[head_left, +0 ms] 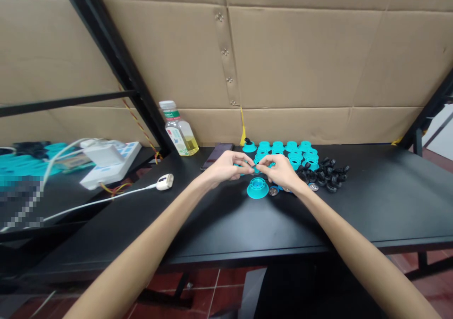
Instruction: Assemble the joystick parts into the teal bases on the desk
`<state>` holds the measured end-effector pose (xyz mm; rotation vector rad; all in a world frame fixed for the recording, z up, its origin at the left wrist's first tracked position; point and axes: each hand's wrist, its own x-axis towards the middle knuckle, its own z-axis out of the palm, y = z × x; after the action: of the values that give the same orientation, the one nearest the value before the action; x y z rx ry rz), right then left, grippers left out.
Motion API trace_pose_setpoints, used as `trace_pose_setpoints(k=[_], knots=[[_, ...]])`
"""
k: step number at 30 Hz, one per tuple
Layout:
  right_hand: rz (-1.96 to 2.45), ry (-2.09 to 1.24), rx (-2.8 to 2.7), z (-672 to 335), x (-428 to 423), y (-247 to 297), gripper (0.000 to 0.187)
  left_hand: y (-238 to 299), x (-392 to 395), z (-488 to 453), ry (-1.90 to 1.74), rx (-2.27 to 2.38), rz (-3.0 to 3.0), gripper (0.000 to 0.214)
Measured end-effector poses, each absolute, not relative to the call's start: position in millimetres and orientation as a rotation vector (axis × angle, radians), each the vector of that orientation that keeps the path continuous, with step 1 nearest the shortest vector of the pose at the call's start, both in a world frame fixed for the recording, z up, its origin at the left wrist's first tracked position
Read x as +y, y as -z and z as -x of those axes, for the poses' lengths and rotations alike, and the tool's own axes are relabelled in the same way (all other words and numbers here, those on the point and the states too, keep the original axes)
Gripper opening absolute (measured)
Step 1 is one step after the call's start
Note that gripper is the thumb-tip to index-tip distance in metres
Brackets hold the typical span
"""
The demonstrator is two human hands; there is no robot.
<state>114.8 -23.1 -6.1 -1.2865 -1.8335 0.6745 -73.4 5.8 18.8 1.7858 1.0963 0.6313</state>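
My left hand (228, 167) and my right hand (281, 170) meet above the black table (371, 201), fingertips pinched together on a small teal part (255, 168) between them. Just below the hands a teal round flanged piece (257, 188) lies on the table, with a small metal disc (273, 191) beside it. Behind the hands stand several teal round pieces (292, 150) in rows. To the right of my right hand lies a heap of small black parts (327, 173).
A plastic bottle with yellow liquid (179, 129) stands at the back left, next to a dark phone (217, 154). A white cable with a switch (164, 182) runs left toward a white power strip (111, 162). Cardboard lines the wall behind. A black frame post (116, 59) slants down at left.
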Motion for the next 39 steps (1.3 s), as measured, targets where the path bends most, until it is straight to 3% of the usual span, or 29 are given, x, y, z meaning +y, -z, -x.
trace_pose_setpoints(k=[5,13,22,31,39], knots=[[1.275,-0.843,-1.785,-116.9,-24.4,3.4,0.013,-24.3,7.0,82.0,-0.468,1.07,-1.956,0.037],[1.338,-0.775,-1.957,-116.8,-29.2,0.4,0.009,-26.6,7.1,88.7,-0.187,0.951,-2.264,0.062],[1.345,-0.641,-2.103,-115.8,-26.4,6.1,0.011,-22.1,4.9,80.5,-0.25,0.908,-2.303,0.043],[1.493,-0.423,-2.137,-110.8,-34.7,0.9,0.008,-22.9,3.1,79.5,-0.208,0.901,-2.253,0.05],[1.503,-0.492,-2.075,-116.5,-33.4,-4.5,0.02,-19.2,3.4,80.0,-0.253,0.997,-1.934,0.052]])
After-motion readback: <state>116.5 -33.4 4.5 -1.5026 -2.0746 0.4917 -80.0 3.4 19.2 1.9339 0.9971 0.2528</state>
